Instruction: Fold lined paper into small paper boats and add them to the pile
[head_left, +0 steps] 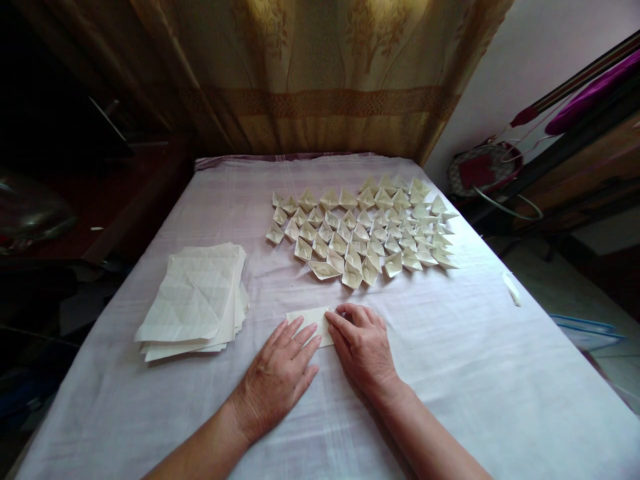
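A small folded piece of paper lies flat on the cloth between my hands. My left hand rests on its left and near part, fingers stretched out and slightly spread. At its right edge, my right hand has the fingers bent together, with thumb and fingertips pinching the paper. Part of the paper is hidden under my fingers. Beyond my hands stand several rows of folded paper boats. To the left lies a stack of creased paper sheets.
A pale checked cloth covers the table. A small white strip lies near its right edge. Behind hangs a gold curtain. A dark red cabinet stands at left, and a patterned bag sits at right.
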### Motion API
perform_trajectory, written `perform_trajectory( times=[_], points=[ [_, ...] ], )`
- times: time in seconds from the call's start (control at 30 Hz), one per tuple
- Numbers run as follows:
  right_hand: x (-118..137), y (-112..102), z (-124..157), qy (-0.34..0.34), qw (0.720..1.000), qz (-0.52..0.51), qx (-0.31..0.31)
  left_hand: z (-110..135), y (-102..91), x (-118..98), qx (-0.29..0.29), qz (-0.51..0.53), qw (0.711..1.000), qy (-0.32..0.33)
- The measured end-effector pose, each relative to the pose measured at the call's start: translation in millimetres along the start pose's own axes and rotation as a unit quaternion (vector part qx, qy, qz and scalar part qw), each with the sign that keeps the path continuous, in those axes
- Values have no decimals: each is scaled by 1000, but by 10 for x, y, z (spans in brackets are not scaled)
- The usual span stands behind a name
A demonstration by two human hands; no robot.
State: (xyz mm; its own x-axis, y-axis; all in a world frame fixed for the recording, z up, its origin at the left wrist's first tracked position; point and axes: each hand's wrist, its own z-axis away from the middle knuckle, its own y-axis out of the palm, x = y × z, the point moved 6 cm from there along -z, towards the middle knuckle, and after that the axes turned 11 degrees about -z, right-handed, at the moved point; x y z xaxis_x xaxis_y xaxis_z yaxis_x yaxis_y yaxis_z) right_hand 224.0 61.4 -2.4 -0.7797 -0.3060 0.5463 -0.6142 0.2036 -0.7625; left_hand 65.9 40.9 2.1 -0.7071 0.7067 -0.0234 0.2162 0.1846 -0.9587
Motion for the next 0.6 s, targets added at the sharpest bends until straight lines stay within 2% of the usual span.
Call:
perform_trajectory(
  times=[0.23,0.6],
  points=[
    [-1,17,-9,10,1000,18,0,-11,-35,-6,-15,-8,1000,3],
    [11,11,-17,13,1000,21,4,10,17,-5,-3,3,1000,-9]
  ],
)
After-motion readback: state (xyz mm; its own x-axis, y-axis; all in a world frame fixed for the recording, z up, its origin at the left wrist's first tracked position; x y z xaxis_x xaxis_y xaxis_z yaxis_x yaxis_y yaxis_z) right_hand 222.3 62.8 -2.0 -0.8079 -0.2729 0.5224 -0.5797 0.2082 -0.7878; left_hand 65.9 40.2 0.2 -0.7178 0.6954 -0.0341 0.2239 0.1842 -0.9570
